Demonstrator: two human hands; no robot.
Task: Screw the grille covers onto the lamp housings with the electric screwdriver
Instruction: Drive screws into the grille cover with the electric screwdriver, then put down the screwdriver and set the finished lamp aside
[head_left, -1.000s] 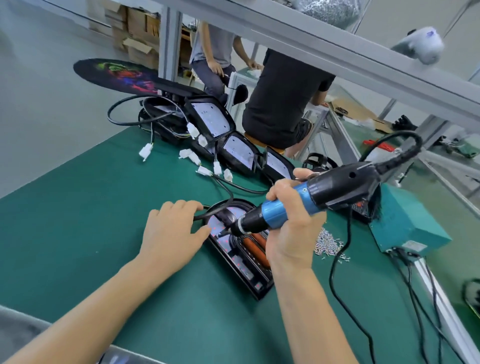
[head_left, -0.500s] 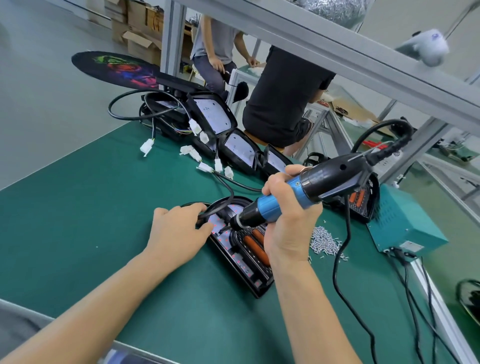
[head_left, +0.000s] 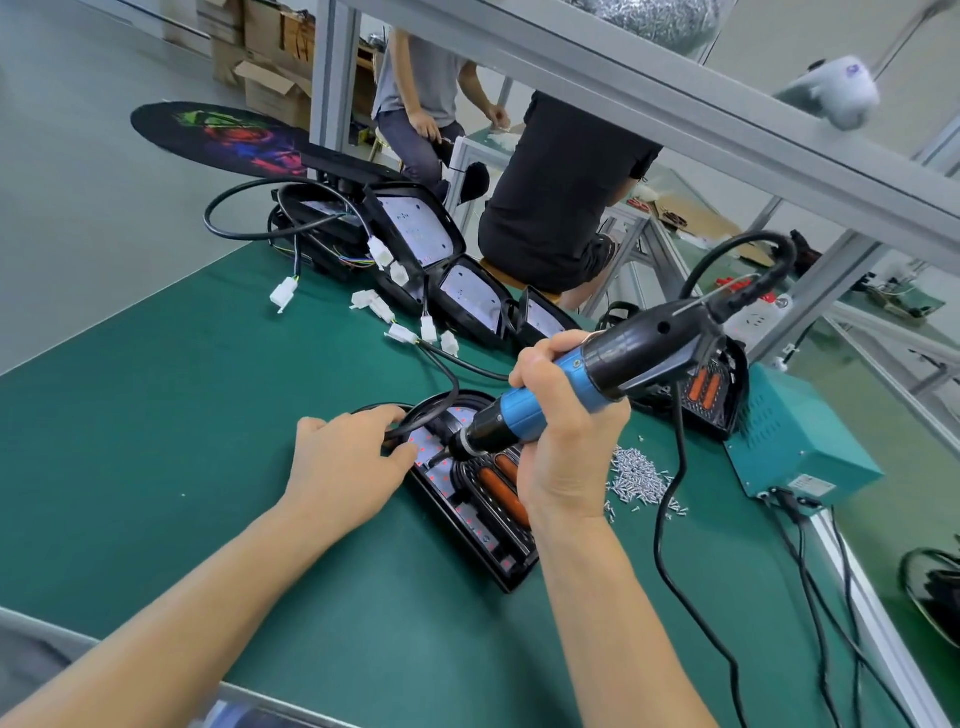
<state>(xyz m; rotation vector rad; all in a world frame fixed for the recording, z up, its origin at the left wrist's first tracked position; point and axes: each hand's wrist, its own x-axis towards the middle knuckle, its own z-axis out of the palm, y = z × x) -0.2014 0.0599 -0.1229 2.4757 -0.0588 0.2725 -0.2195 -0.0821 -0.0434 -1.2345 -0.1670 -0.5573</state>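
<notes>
No readable labels; the sticker on the teal power box (head_left: 800, 457) at right is too small to read. Lamp housing (head_left: 467, 499) lies at frame center on the green mat (head_left: 156, 415). Right hand (head_left: 566, 441) is wrapped round the blue-black electric screwdriver (head_left: 597, 379), tip down on the housing's upper end. Left hand (head_left: 343, 462) lies beside it, fingers curled on the black cable (head_left: 447, 379) at the housing's rim. Second grilled housing (head_left: 719, 395) is center right. Three open housings (head_left: 467, 296) stand upper center. Screw pile (head_left: 636, 478) is right of the wrist.
</notes>
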